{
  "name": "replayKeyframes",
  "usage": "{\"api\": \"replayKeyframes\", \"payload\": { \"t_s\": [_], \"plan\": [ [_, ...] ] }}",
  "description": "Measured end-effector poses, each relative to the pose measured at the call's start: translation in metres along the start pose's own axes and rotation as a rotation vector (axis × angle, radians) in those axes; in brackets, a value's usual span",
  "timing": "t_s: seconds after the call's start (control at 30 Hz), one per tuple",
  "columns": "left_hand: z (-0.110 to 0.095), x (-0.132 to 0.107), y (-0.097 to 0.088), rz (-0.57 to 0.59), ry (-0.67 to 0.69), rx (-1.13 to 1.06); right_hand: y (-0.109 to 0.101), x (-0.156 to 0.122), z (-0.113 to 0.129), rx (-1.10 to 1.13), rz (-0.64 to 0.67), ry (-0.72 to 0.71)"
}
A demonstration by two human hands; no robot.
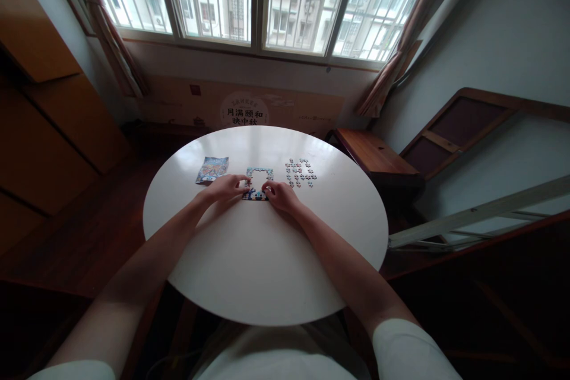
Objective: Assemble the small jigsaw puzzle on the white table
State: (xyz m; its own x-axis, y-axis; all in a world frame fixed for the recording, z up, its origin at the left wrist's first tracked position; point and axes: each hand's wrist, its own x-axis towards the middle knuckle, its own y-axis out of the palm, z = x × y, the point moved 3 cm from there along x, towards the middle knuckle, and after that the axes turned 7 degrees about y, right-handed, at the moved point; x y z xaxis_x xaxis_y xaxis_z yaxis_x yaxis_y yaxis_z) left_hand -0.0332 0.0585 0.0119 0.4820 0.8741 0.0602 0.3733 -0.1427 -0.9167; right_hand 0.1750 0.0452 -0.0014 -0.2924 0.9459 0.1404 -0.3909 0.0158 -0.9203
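A partly assembled jigsaw puzzle (258,196) lies on the white round table (267,261), its border and bottom rows joined around a bare white middle. My left hand (226,186) rests at the puzzle's left side, index finger and thumb apart and touching its edge. At the lower right of the puzzle, my right hand (280,195) has its thumb and fingers curled together in a pinch; anything between the fingertips is too small to make out. Loose jigsaw pieces (299,171) are spread in rough rows to the right of the puzzle.
A colourful printed packet (212,170) lies left of the puzzle, beyond my left hand. Past the table stand a wooden bench (378,154) at the right and a wooden cabinet (57,136) at the left. Barred windows (258,0) are ahead.
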Motion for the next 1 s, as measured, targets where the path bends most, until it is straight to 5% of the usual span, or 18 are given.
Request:
{"api": "replayKeyframes", "payload": {
  "t_s": [1.0],
  "plan": [
    [0.0036, 0.0023, 0.0025, -0.011, 0.016, 0.017, 0.0022, 0.0010, -0.0017, 0.014, -0.001, 0.002]
  ]
}}
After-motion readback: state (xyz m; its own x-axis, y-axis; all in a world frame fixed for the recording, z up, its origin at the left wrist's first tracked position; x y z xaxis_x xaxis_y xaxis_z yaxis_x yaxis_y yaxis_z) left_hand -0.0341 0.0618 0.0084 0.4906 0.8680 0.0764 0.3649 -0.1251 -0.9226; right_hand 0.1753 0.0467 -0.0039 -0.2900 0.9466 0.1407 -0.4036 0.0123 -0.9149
